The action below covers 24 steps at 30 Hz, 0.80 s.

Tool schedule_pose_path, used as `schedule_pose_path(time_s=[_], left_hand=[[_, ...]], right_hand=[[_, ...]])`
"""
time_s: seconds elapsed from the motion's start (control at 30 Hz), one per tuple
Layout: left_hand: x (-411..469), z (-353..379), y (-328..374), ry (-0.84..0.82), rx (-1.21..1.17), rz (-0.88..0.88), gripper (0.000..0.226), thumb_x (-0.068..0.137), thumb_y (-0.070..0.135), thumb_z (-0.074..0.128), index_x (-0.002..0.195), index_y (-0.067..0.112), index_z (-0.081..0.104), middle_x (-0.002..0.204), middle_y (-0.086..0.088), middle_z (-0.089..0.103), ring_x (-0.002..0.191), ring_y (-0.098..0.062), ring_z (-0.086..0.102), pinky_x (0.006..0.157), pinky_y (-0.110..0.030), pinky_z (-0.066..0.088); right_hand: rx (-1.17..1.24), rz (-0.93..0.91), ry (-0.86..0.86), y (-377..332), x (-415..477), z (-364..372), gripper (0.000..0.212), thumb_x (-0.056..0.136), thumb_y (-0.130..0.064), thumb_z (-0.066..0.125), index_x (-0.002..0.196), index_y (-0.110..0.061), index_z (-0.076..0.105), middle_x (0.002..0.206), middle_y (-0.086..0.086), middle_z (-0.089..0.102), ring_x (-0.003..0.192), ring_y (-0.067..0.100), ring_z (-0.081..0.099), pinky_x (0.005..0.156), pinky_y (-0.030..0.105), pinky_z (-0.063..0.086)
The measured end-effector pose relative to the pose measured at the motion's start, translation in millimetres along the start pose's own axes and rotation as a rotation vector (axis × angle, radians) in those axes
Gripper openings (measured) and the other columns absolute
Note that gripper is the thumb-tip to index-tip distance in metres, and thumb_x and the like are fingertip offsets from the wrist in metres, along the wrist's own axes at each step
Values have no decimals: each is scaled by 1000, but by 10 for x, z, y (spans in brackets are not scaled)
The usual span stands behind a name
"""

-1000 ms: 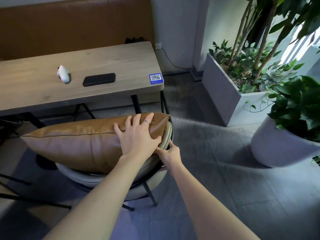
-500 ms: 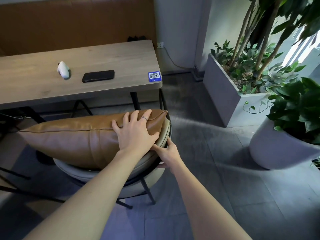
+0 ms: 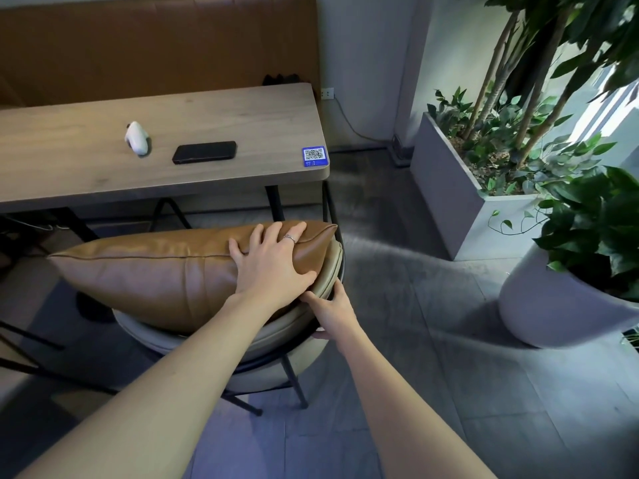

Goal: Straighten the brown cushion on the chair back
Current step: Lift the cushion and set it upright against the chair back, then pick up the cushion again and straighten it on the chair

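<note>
Cushion of brown leather lies lengthwise along the curved back of the grey-green chair, its seam running roughly level but its body leaning, so the far left corner juts well past the chair into open air while the right corner sits just over the chair's right edge. The left hand lies flat on the cushion near that right end, fingers spread wide and draped over the top seam, a ring on one of them; it presses rather than grips. Just below and to the right of those fingers, the right hand curls around the chair back's rim, thumb on top; the other fingers go under the rim and I cannot tell how tightly they close, though the hand seems to be steadying the chair.

Judging by the layout, the straightening is under way but not finished: both hands are in place and the cushion is seated on the back, yet it hangs off-centre to the left and looks slumped. What seems left is to slide it rightward and settle it upright and centred. Beyond the fingers, the worktop carries a black phone and a small white device, well apart from the work.
</note>
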<state>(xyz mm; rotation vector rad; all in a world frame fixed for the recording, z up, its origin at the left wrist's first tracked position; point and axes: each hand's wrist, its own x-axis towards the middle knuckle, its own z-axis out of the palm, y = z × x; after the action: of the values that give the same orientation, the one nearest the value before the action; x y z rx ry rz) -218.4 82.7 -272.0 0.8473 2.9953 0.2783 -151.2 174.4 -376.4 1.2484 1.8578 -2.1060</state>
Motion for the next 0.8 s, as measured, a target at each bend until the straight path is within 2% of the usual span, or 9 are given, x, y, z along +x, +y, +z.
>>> schedule_pose_path(time_s=[0.1,0.2,0.3,0.4,0.5,0.67,0.8], left_hand=[[-25,-96,-48,-65,19,42,90,86,58,67,159,42,19,169,-1,22,156,-30,12,120,-66,6],[-142,-269,-139,-101,23,65,84,91,53,64,160,38,19,170,-1,21,156,-27,14,122,-60,13],[-365,-497,-282,-118,10,38,71,96,49,57,159,35,27,167,1,30,153,-25,25,120,-54,27],[-617,-755,-433,-140,37,3,57,99,48,53,152,30,43,156,0,50,141,-26,45,114,-49,36],[-852,-1034,-580,-137,61,-30,52,99,49,51,147,29,50,146,-2,60,133,-28,54,109,-45,37],[-1294,-1576,-989,-27,64,-53,40,96,41,51,133,26,59,133,-3,65,124,-30,57,102,-46,39],[-1812,-2085,-1518,85,60,-105,55,98,45,50,150,25,46,153,0,51,144,-23,40,116,-52,28]], right_hand=[[-155,24,-19,-78,-64,-24,75,82,-48,70,145,-23,38,138,7,56,117,33,59,83,46,62],[-414,-5,22,-222,-212,-55,68,85,-52,65,138,-13,48,134,11,59,117,34,59,91,42,54],[-769,-80,46,-452,-510,-66,54,83,-42,58,128,-12,57,127,11,62,114,36,61,90,40,52],[-1045,-202,46,-763,-868,-2,41,85,-35,57,121,-15,60,114,7,66,106,33,63,85,40,52],[-1166,-337,57,-1083,-1268,194,36,91,-32,58,121,-12,60,105,7,65,102,33,64,78,38,49],[-1255,-601,129,-1412,-1946,663,42,95,-41,55,127,-15,59,121,11,68,111,36,64,92,48,53],[-1296,-760,179,-1520,-2623,1125,54,97,-44,53,144,-19,44,134,13,59,124,38,56,97,50,47]])
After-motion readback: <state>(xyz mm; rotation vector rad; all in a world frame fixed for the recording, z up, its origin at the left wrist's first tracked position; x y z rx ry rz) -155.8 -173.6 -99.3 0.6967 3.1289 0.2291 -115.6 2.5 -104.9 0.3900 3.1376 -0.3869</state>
